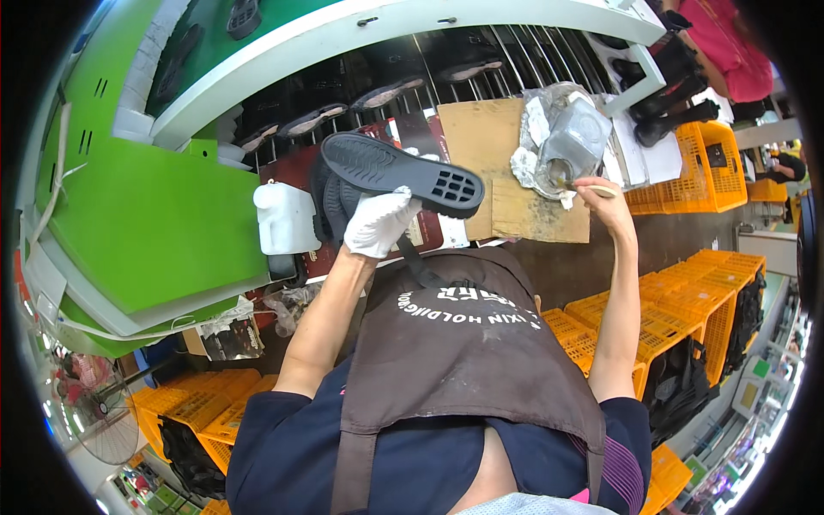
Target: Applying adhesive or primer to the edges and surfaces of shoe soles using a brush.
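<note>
My left hand (pixel 376 227), in a white glove, grips a black shoe sole (pixel 390 165) by its edge, its treaded face turned up. More black soles (pixel 335 202) lie beneath and beside it. My bare right hand (pixel 611 209) is closed around the pale handle of a brush (pixel 603 190). The brush's tip reaches into the mouth of a cut, translucent plastic container (pixel 579 137), which lies tilted amid crumpled plastic film and white paper. Stained brown cardboard (pixel 541 209) is spread under and beside the container.
A white plastic jug (pixel 286 219) stands left of the soles, beside a green machine panel (pixel 163 223). Beyond the cardboard, a roller rack carries black shoes (pixel 390 93) under a white frame (pixel 343 53). Orange crates (pixel 687 292) stand at right and lower left. Another person (pixel 730 47) is at upper right.
</note>
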`<state>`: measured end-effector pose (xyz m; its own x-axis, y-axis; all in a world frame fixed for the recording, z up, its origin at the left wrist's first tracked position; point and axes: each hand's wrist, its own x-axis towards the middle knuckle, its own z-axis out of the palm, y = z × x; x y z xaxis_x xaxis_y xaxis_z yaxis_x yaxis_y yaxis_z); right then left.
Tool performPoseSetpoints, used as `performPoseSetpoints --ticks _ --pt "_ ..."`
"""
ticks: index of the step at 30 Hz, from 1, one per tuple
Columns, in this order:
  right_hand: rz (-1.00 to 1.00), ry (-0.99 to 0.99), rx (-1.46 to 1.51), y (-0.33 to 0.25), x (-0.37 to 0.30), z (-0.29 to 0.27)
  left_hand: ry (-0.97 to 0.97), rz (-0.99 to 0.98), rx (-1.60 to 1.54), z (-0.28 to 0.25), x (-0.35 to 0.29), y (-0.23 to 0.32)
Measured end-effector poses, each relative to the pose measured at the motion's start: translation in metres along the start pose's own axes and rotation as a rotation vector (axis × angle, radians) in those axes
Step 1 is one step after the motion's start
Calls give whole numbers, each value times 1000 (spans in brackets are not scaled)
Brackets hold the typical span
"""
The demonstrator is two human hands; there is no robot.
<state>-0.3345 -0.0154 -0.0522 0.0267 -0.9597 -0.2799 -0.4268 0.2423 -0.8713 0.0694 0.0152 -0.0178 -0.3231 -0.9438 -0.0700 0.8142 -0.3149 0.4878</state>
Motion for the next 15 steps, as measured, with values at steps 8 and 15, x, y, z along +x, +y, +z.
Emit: performPoseSetpoints --ticks 8,15 --pt "-283 261 890 -75 -52 43 84 252 569 19 13 -4" --pt "-559 213 698 -156 -92 113 -86 798 1588 47 33 -17"
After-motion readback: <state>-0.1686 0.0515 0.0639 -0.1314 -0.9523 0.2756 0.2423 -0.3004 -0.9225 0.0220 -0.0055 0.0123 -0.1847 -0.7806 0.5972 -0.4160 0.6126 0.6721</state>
